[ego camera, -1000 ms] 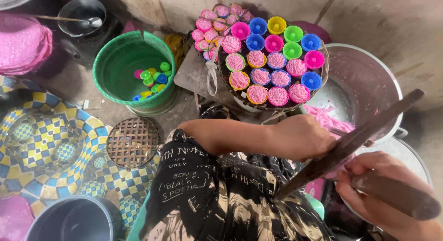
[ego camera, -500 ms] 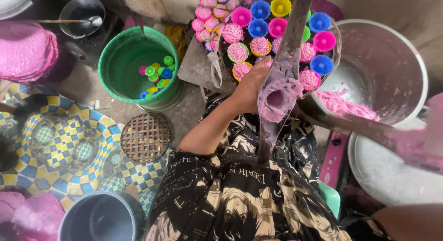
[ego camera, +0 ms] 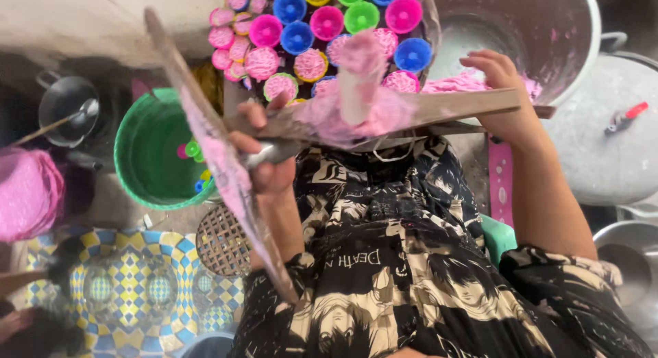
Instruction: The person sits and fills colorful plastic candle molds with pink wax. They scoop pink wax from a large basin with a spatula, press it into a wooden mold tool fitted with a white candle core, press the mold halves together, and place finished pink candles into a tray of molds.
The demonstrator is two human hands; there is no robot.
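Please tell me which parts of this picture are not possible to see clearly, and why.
- Left hand: head view; the metal handle it grips is partly covered by the fingers.
- Wooden press: its middle is blurred by moving pink dough.
- Tray of coloured cups: top row cut off by the edge.
- Green bucket: small cups inside are partly hidden behind the slanted wooden bar.

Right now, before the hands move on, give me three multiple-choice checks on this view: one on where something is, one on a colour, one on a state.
1. Where is the green bucket?
A. beside the left hand, toward the picture's left
B. on the grey lid
C. inside the big metal pot

2. What colour is the dough on the wooden press?
A. yellow
B. pink
C. blue

3. What state is the right hand in?
A. hanging free
B. resting on a cup
C. gripping the press arm

Answers:
1 A, it stands left of that hand on the floor.
2 B, the lump and smears are pink.
3 C, its fingers curl over the arm.
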